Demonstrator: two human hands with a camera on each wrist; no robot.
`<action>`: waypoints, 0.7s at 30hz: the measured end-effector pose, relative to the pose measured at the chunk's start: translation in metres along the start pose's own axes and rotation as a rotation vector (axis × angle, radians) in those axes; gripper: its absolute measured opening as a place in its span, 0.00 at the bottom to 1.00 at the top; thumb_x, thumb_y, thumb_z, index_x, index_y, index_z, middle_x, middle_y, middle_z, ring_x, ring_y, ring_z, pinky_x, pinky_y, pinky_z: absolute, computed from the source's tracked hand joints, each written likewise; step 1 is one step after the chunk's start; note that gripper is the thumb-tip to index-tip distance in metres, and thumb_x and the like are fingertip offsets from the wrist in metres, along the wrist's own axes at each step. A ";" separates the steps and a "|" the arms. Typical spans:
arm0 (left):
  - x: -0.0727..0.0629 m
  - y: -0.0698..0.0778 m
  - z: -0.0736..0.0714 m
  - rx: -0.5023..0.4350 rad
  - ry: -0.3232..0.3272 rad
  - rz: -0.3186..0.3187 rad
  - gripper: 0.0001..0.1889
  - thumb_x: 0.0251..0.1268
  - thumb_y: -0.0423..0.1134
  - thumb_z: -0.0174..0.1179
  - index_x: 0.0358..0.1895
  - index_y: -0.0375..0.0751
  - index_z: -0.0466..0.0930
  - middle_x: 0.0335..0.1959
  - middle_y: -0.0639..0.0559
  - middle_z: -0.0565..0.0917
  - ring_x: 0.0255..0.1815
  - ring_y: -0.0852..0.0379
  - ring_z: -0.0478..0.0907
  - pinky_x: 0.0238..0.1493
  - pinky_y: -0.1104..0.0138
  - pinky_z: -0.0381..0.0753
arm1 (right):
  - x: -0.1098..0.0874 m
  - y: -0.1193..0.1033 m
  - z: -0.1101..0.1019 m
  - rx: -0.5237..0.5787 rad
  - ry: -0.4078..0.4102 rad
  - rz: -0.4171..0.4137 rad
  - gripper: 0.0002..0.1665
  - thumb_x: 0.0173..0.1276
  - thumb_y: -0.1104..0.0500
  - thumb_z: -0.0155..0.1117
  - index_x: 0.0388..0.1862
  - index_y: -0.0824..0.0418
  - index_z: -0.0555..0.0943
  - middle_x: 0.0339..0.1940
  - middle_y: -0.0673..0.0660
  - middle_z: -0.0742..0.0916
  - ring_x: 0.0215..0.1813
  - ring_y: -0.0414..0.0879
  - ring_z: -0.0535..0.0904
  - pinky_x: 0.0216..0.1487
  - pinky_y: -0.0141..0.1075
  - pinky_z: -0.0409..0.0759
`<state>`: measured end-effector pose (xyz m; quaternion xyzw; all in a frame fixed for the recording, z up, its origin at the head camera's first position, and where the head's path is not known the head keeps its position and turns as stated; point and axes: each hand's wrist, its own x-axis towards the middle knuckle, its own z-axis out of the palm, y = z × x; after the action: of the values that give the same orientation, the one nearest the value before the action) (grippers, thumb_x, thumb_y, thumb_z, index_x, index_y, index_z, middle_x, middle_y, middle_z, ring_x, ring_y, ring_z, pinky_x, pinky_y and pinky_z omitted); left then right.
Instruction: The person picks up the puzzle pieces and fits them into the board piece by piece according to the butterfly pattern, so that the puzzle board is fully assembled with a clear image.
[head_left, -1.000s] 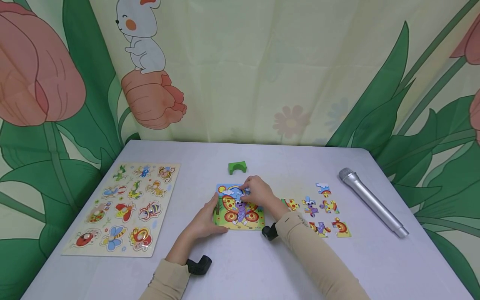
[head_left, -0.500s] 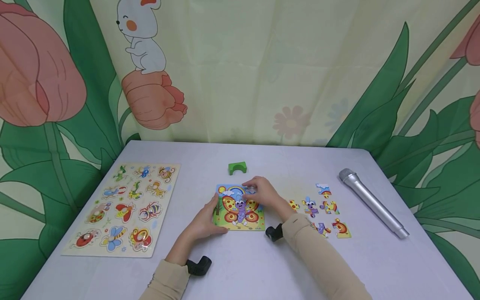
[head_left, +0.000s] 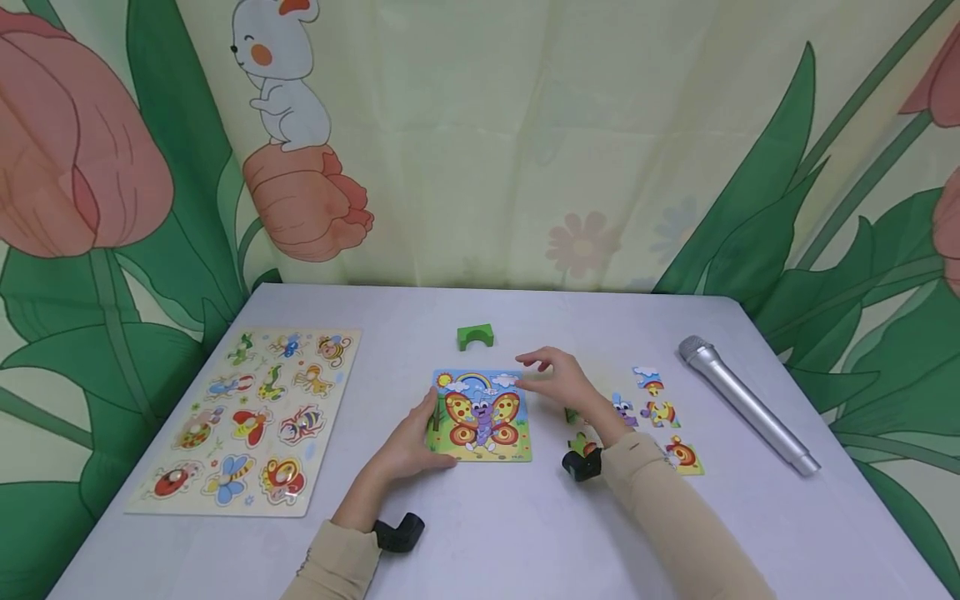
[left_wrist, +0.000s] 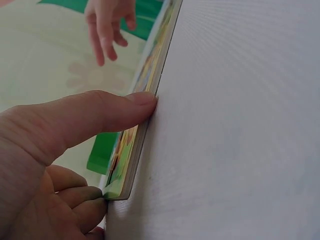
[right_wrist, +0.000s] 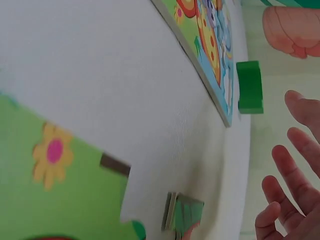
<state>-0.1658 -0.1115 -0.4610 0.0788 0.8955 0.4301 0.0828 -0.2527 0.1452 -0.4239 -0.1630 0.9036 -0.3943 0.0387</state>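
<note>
The butterfly puzzle board (head_left: 483, 417) lies on the table before me, a flat square picture with a rainbow and sun. My left hand (head_left: 411, 437) holds its near left corner. In the left wrist view the thumb (left_wrist: 115, 110) lies on the board's edge (left_wrist: 132, 172), with the other fingers bent at the corner. Above and right of the board, my right hand (head_left: 562, 385) hovers with fingers spread and nothing in it. Loose puzzle pieces (head_left: 660, 414) lie to the right, some partly hidden under the right hand and sleeve.
A green arch block (head_left: 476, 336) stands behind the board. At the left lies a large insect peg board (head_left: 247, 417). A silver microphone (head_left: 746, 404) rests on the right side of the white table (head_left: 480, 533). A printed curtain (head_left: 465, 167) hangs behind.
My right hand has lifted off the puzzle board's top right area and moved right, its fingers spreading. The whole butterfly picture now shows. The left hand has stayed at its corner.
</note>
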 end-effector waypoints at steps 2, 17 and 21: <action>0.000 0.001 0.000 0.004 -0.003 -0.003 0.57 0.37 0.38 0.74 0.71 0.33 0.44 0.71 0.39 0.50 0.70 0.38 0.45 0.66 0.48 0.50 | -0.004 0.006 -0.008 0.001 0.010 0.014 0.25 0.55 0.54 0.69 0.53 0.59 0.79 0.47 0.56 0.81 0.47 0.51 0.71 0.42 0.40 0.72; -0.001 0.001 -0.001 0.014 -0.004 -0.016 0.57 0.38 0.39 0.74 0.71 0.33 0.44 0.72 0.39 0.50 0.70 0.37 0.46 0.66 0.48 0.51 | -0.037 0.056 -0.071 -0.054 0.096 0.055 0.26 0.58 0.54 0.67 0.54 0.64 0.78 0.52 0.61 0.80 0.48 0.54 0.71 0.40 0.41 0.70; -0.001 0.000 -0.001 0.009 -0.002 -0.009 0.57 0.38 0.39 0.74 0.71 0.33 0.45 0.71 0.39 0.50 0.70 0.38 0.45 0.66 0.48 0.51 | -0.045 0.072 -0.089 -0.104 0.108 0.091 0.26 0.60 0.53 0.65 0.54 0.65 0.76 0.54 0.64 0.79 0.49 0.56 0.71 0.41 0.42 0.69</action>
<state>-0.1652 -0.1118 -0.4603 0.0756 0.8976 0.4257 0.0854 -0.2470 0.2677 -0.4176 -0.1023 0.9301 -0.3527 -0.0008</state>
